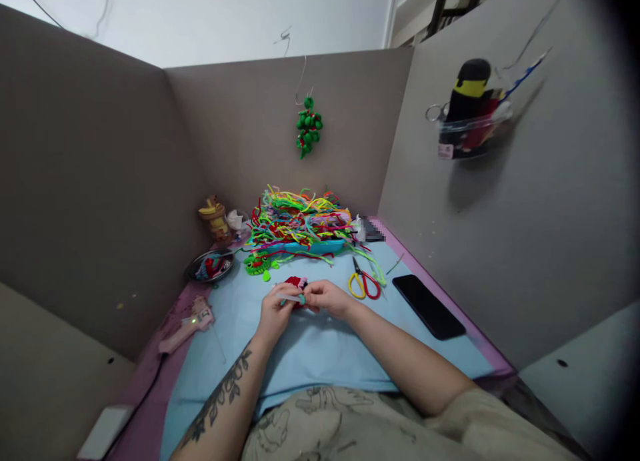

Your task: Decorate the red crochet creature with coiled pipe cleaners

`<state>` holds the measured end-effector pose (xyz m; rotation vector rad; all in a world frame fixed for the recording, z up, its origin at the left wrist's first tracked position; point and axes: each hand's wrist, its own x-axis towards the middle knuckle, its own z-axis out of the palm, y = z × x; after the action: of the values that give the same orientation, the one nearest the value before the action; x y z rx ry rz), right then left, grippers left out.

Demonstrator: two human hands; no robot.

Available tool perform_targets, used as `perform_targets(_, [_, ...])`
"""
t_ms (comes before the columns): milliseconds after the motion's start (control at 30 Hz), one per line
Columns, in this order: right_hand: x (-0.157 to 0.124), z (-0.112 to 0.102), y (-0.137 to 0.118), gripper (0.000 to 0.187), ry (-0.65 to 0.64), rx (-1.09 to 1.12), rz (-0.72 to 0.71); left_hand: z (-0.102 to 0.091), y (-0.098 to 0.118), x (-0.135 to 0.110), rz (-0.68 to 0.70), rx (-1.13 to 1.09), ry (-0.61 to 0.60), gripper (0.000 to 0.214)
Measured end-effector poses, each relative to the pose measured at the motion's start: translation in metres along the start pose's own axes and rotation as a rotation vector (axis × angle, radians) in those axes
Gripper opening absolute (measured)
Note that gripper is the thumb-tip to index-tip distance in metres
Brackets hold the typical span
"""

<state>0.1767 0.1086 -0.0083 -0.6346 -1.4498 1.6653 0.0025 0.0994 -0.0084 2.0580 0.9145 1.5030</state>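
My left hand (277, 307) and my right hand (326, 297) meet over the light blue mat (310, 354) at the desk's middle. Both are closed around a small red fuzzy craft piece (297, 284) with a bit of teal showing between the fingers. A green fuzzy shape (257, 265) lies just beyond the hands. Behind it sits a big tangle of coloured pipe cleaners (299, 222) on a teal tray.
Yellow and red scissors (363, 282) lie right of my hands, a black phone (428, 306) further right. A pink glue gun (189, 323) rests at the left, a dark dish (211, 265) and small figurine (216, 218) behind it. Grey partition walls surround the desk; a green ornament (309, 127) hangs on the back wall.
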Motion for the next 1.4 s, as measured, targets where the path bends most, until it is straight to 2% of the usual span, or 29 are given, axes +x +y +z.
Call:
perform_targets(267, [-0.002, 0.002, -0.001, 0.036, 0.006, -0.03, 0.032, 0.0, 0.001, 0.0, -0.014, -0.017, -0.018, 0.016])
perform_targets(567, [0.001, 0.003, 0.008, 0.027, 0.222, -0.206, -0.113, 0.006, -0.004, -0.001, -0.152, 0.052, -0.007, 0.014])
perform_targets(733, [-0.002, 0.009, 0.003, 0.011, 0.377, -0.489, -0.259, 0.008, -0.002, -0.003, -0.248, 0.043, -0.035, 0.013])
perform_targets(867, [-0.005, 0.012, -0.004, 0.008, 0.47, -0.727, -0.383, 0.009, 0.001, -0.004, -0.331, -0.009, -0.062, 0.014])
perform_targets(967, [-0.006, 0.011, -0.004, 0.008, 0.485, -0.897, -0.475, 0.01, 0.0, -0.004, -0.398, -0.07, -0.067, 0.016])
perform_targets(1167, [-0.008, 0.008, 0.001, 0.015, 0.487, -1.377, -0.669, 0.015, -0.003, -0.003, -0.539, -0.202, -0.046, 0.024])
perform_targets(1267, [-0.008, 0.01, 0.0, 0.018, 0.497, -1.486, -0.723, 0.016, -0.003, -0.003, -0.569, -0.241, -0.03, 0.028])
perform_targets(1400, [-0.01, 0.015, -0.001, 0.02, 0.505, -1.525, -0.756, 0.017, -0.001, -0.002, -0.583, -0.24, -0.009, 0.037])
